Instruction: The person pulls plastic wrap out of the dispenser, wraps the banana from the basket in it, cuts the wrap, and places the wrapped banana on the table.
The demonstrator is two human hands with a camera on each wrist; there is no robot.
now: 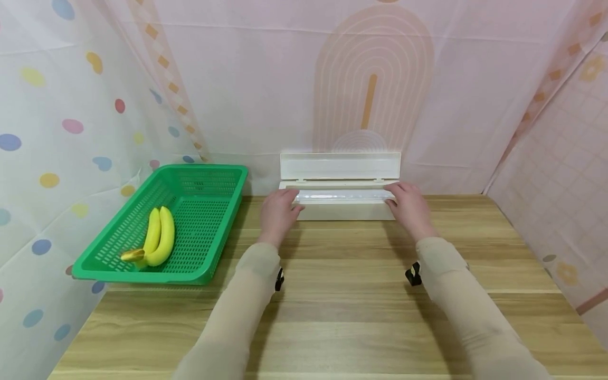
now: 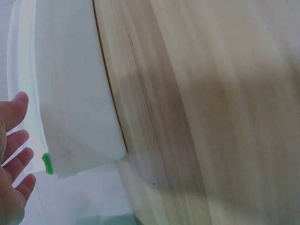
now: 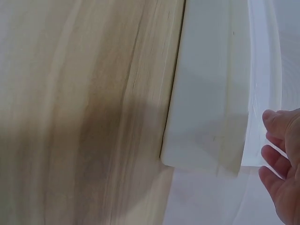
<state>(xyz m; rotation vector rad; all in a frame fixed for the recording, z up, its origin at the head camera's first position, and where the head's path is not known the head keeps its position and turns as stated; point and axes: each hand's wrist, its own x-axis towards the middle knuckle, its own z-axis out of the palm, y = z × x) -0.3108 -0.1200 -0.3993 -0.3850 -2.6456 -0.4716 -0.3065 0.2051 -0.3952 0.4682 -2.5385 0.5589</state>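
Observation:
A long white cling film dispenser box (image 1: pixel 347 212) stands at the back of the table, its lid (image 1: pixel 340 166) raised toward the curtain. Inside lies a shiny roll of cling film (image 1: pixel 343 195). At the roll's left end is my left hand (image 1: pixel 277 211), thumb apart from the fingers; the left wrist view shows these fingers (image 2: pixel 18 161) loosely bent, with nothing visible between them. My right hand (image 1: pixel 409 207) hovers at the other end in a similar pose, its fingers (image 3: pixel 275 161) spread behind the box's front wall. Whether the fingertips touch the roll is unclear.
A green plastic basket (image 1: pixel 223 227) sits on the left of the table with yellow bananas (image 1: pixel 163 240) in it. The wooden table (image 1: pixel 347 295) ends at a patterned curtain (image 1: pixel 256 79) behind the box. A small green piece (image 2: pixel 48 163) shows at the box's left end.

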